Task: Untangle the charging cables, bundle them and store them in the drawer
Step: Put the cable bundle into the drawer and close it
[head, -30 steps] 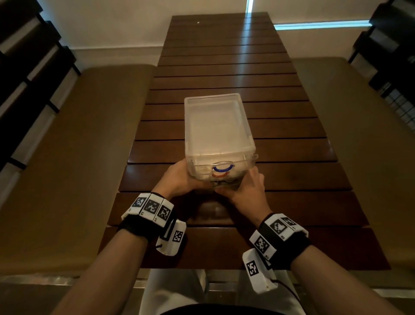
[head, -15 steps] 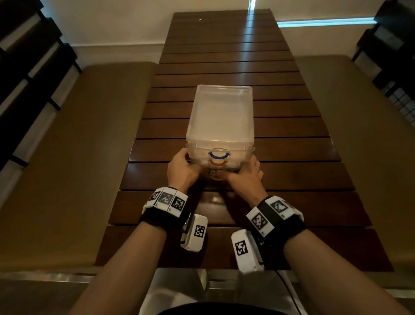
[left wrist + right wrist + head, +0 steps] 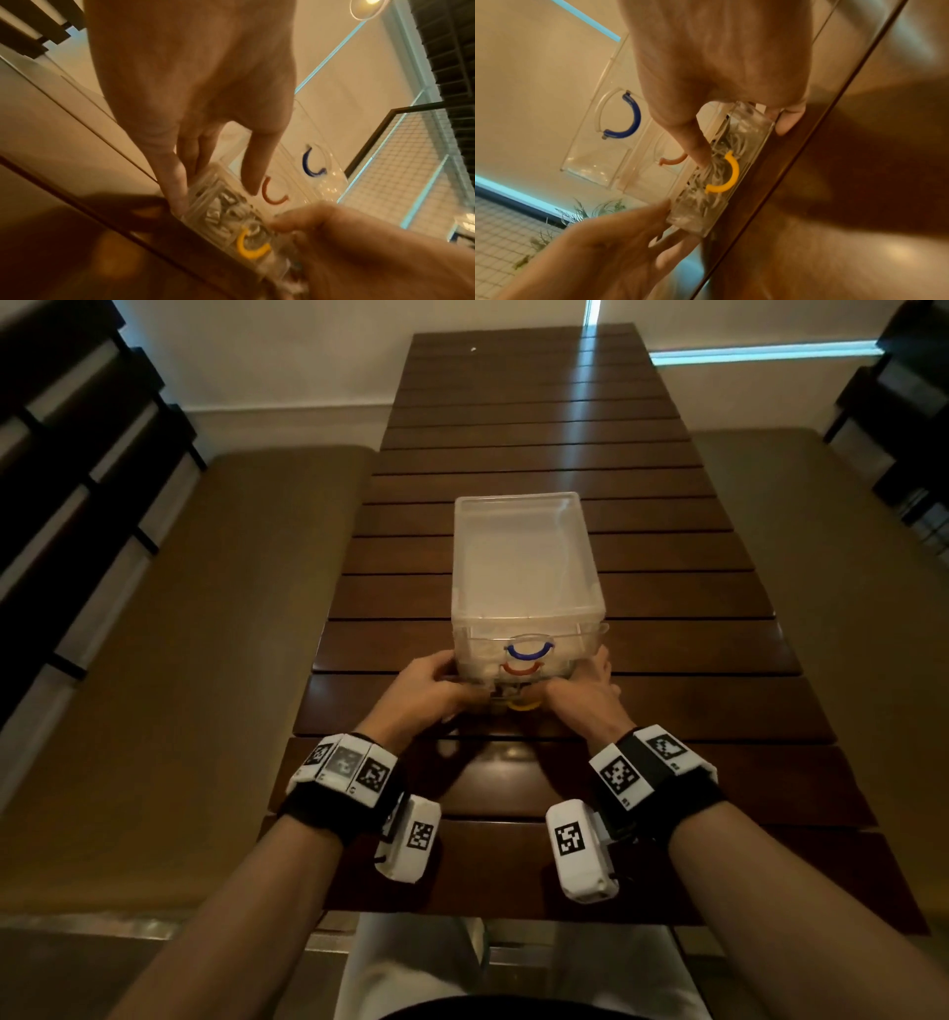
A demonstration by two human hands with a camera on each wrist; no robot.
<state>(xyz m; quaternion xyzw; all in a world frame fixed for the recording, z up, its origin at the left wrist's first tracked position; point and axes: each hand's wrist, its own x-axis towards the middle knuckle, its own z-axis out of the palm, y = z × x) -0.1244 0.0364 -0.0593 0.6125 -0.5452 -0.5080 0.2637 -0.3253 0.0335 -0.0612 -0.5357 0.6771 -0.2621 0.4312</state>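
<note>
A clear plastic drawer unit (image 3: 526, 567) stands on the slatted wooden table (image 3: 539, 428), with blue (image 3: 529, 653), red (image 3: 523, 669) and yellow (image 3: 524, 706) handles down its front. The bottom drawer (image 3: 746, 142), the one with the yellow handle (image 3: 250, 246), sticks out a little and holds coiled white cables (image 3: 716, 174). My left hand (image 3: 436, 690) holds the drawer's left end, fingers along its side (image 3: 177, 182). My right hand (image 3: 580, 695) holds the right end, thumb on the drawer's top edge (image 3: 695, 150).
Padded benches (image 3: 179, 660) run along both sides of the table. Dark slatted chair backs (image 3: 61, 454) stand at the far left and right. The table's near edge (image 3: 513, 914) lies just above my lap.
The yellow handle has come into view between my hands, with the bottom drawer standing out from the unit's front. Both hands stay at the drawer's two ends.
</note>
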